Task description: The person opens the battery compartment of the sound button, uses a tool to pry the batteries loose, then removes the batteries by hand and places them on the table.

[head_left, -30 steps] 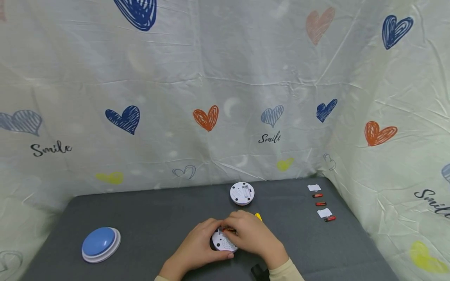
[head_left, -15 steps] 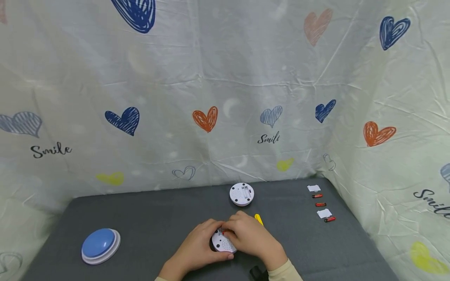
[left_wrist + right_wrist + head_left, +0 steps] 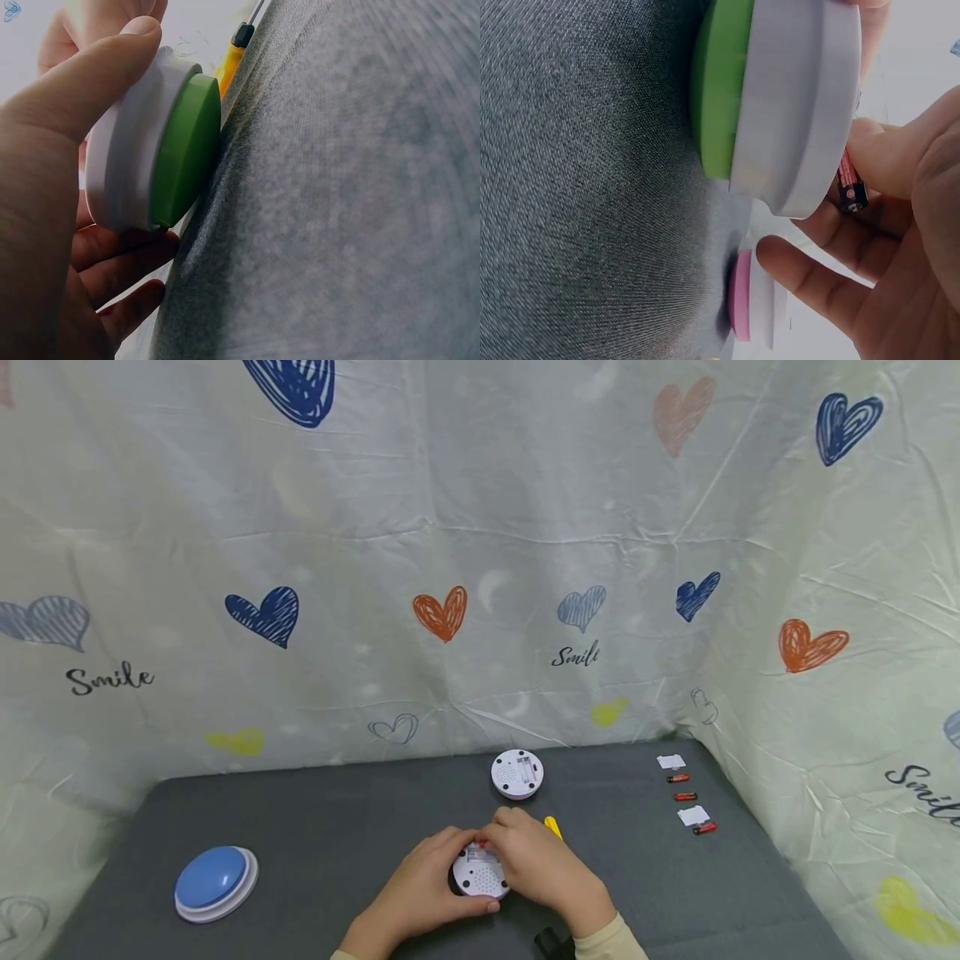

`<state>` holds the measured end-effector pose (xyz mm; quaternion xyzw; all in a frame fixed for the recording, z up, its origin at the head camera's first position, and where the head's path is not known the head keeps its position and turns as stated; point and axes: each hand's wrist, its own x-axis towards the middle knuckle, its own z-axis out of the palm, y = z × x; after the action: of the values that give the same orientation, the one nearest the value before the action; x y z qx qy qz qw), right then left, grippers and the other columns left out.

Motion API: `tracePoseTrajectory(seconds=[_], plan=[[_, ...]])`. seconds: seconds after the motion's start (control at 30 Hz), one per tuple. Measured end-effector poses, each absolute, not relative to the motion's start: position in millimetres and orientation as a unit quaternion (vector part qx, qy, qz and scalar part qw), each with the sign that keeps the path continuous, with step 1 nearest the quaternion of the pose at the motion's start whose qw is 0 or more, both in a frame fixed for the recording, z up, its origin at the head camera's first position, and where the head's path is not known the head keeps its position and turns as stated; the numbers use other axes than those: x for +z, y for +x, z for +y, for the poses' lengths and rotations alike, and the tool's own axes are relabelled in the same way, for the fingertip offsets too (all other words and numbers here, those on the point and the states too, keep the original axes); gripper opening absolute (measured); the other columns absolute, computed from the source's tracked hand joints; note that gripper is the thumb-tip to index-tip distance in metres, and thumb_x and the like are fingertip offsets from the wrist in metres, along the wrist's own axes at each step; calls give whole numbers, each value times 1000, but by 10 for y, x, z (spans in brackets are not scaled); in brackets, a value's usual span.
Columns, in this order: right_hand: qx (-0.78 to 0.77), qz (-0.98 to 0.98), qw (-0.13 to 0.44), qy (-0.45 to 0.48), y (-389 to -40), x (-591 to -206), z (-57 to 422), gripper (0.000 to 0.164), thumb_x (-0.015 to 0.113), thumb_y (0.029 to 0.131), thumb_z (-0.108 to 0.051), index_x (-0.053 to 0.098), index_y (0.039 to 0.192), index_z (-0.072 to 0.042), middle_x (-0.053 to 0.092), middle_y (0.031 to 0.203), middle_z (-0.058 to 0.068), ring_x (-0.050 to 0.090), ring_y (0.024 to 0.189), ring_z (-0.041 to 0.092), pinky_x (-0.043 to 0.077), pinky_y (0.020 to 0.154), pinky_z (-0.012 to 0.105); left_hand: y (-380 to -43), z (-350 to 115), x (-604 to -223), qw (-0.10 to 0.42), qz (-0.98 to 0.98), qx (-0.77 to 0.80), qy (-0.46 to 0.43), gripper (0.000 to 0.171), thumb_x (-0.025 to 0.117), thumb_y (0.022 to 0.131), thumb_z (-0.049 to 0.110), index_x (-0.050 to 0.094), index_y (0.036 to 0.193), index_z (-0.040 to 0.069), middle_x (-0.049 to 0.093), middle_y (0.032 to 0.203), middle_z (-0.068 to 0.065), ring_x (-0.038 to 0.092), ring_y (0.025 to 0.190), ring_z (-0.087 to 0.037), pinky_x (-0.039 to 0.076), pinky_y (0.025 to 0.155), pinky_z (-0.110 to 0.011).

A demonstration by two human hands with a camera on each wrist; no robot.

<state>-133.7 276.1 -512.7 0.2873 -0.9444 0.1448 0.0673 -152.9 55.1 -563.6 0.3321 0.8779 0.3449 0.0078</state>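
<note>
My left hand (image 3: 423, 881) grips a round white push-button buzzer (image 3: 483, 883) by its rim. The buzzer lies face down, its green dome (image 3: 191, 146) towards the grey cloth and its underside, with small holes and dark feet, facing up. At the far side of that underside my right hand (image 3: 540, 864) pinches a red and black battery (image 3: 849, 184) between thumb and fingers. Part of the battery compartment shows beside the right fingers. How far the battery sits in it is hidden.
Behind the hands lies another upturned buzzer (image 3: 517, 775), pink-domed, its battery compartment uncovered. A yellow-handled screwdriver (image 3: 234, 61) lies past the right hand. A blue-domed buzzer (image 3: 212, 881) stands at left. At right are white covers (image 3: 693, 815) and several loose batteries (image 3: 685, 797).
My right fingers and the battery have shifted slightly towards the buzzer's far edge, baring more of the compartment. The left hand keeps its hold in the same place.
</note>
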Motion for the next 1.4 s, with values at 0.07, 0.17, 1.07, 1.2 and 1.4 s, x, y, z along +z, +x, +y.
tracePoseTrajectory(seconds=[0.07,0.17,1.07,1.2,1.4], plan=[[145,-946,63,282,-1337,-5123,2760,29,70,98,4,80,120,-10,60,100,-6,58,94,11,55,86,27,-1534,554,-5634,11,879,342,331,88,85,79,78,67,145,22,66,123,16,61,108,-7,55,93,-44],[152,-949,51,273,-1329,-5121,2760,36,68,95,9,79,123,-10,59,102,-5,59,92,9,56,85,27,-1534,557,-5635,14,882,339,328,89,84,79,79,67,145,21,66,124,15,61,109,-8,55,94,-45],[221,-950,10,220,-1296,-5083,2810,19,57,109,-4,68,111,-20,57,101,-10,54,78,2,53,72,23,-1514,559,-5646,-16,881,335,334,87,83,80,79,68,144,22,66,124,17,61,109,-7,54,94,-42],[229,-947,0,224,-1289,-5069,2820,23,59,103,0,68,111,-20,57,100,-10,54,78,3,53,72,23,-1511,560,-5647,-12,880,338,333,85,85,81,76,68,144,23,66,124,17,60,109,-7,54,93,-43],[257,-940,-10,224,-1301,-5088,2834,15,60,105,-8,68,107,-21,55,99,-11,54,81,3,52,74,24,-1525,563,-5650,-5,880,337,334,84,86,81,74,67,145,23,66,124,16,60,108,-7,54,93,-43]])
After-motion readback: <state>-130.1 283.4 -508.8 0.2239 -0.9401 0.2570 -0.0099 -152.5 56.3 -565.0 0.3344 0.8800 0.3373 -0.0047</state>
